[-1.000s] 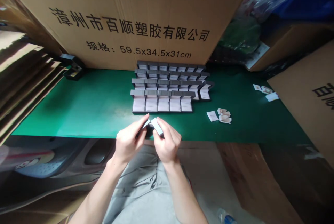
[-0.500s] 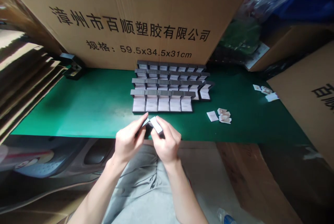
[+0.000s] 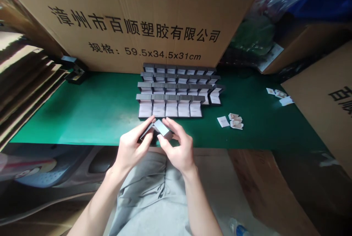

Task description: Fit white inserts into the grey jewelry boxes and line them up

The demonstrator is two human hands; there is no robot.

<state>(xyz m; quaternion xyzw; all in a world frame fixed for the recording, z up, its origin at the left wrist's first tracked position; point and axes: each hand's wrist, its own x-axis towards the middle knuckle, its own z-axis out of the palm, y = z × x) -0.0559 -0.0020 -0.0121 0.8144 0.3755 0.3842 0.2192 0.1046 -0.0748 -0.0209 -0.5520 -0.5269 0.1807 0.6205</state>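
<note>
Both my hands hold one small grey hinged box (image 3: 161,128) just above the near edge of the green table (image 3: 96,115). My left hand (image 3: 133,148) pinches its left side, thumb and fingers closed on it. My right hand (image 3: 177,148) grips the right side, fingers curled around it. Straight behind them, several rows of open grey boxes with pale pink linings (image 3: 176,89) stand packed side by side on the table.
A large brown carton with printed Chinese text (image 3: 137,19) stands along the table's back. Small pink cards lie in a loose group (image 3: 232,121) to the right, and more cards (image 3: 279,96) farther right. Flat cardboard sheets (image 3: 24,78) stack at left; another carton (image 3: 327,104) sits at right.
My hands have lifted slightly toward the rows and turned the small box, so its grey outside now faces up instead of its pale inside.
</note>
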